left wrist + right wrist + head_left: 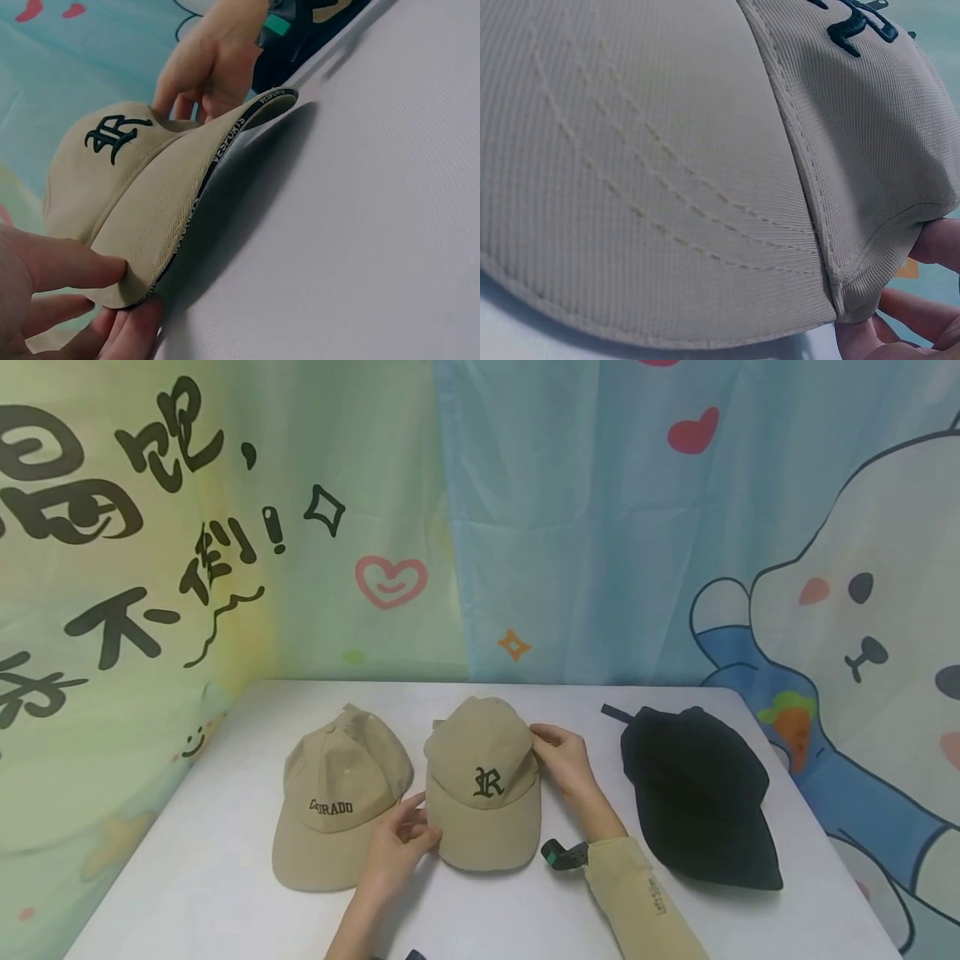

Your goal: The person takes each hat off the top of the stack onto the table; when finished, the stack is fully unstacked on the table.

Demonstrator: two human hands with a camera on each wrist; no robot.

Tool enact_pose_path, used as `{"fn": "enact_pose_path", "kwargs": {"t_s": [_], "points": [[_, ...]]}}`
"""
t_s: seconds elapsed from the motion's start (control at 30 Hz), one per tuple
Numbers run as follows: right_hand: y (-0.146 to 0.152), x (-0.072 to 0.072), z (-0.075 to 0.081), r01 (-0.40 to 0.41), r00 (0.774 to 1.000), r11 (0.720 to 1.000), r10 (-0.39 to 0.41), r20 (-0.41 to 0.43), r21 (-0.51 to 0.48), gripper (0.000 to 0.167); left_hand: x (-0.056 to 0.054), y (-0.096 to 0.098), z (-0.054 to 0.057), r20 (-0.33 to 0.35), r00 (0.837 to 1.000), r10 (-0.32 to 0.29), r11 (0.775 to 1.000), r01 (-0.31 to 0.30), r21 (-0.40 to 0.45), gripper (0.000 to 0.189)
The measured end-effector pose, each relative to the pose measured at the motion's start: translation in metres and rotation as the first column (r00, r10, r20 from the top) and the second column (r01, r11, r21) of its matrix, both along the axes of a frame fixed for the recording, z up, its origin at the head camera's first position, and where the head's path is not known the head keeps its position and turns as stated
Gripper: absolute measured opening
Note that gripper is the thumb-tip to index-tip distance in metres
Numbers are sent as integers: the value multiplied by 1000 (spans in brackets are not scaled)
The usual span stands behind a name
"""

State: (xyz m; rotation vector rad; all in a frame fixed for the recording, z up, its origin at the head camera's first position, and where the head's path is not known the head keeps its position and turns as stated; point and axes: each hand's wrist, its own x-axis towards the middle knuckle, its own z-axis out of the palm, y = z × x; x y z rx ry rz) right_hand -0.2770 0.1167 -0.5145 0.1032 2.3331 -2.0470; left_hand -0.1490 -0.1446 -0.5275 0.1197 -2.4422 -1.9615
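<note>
A beige baseball cap (483,839) with a dark embroidered letter R lies in the middle of the white table, brim toward me. My left hand (401,843) pinches the left edge of its brim. In the left wrist view, the thumb (94,268) presses on top while fingers curl beneath. On the opposite side, my right hand (566,764) grips the lower edge of the crown. The right wrist view shows the fingertips (937,241) at that edge, close behind the brim's corner.
Left of the held cap lies another beige cap (337,772) with dark lettering, overlapped by my left hand. A black cap (697,785) sits to the right, its strap sticking out. Behind the white table (187,860) hangs a printed curtain (525,527).
</note>
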Motion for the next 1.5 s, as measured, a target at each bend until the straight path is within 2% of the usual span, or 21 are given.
{"fn": "enact_pose_path", "kwargs": {"t_s": [0.5, 0.9, 1.2, 1.5], "points": [[-4, 2, -4, -2, 1000, 998, 2, 13, 56, 49, 2, 2, 0, -55, 996, 70, 994, -74, -85, 55], [-6, 4, -2, -58, 998, 992, 61, -17, 116, 51, 2, 1, 0, -64, 995, 75, 994, -80, -77, 53], [-6, 3, -4, -109, 993, 984, 113, -17, 142, 53, 3, 1, 0, -44, 995, 94, 985, -99, -144, 48], [-7, 2, -9, -115, 993, 980, 116, 3, 163, 54, 3, 2, 1, -49, 995, 87, 981, -95, -172, 46]]}}
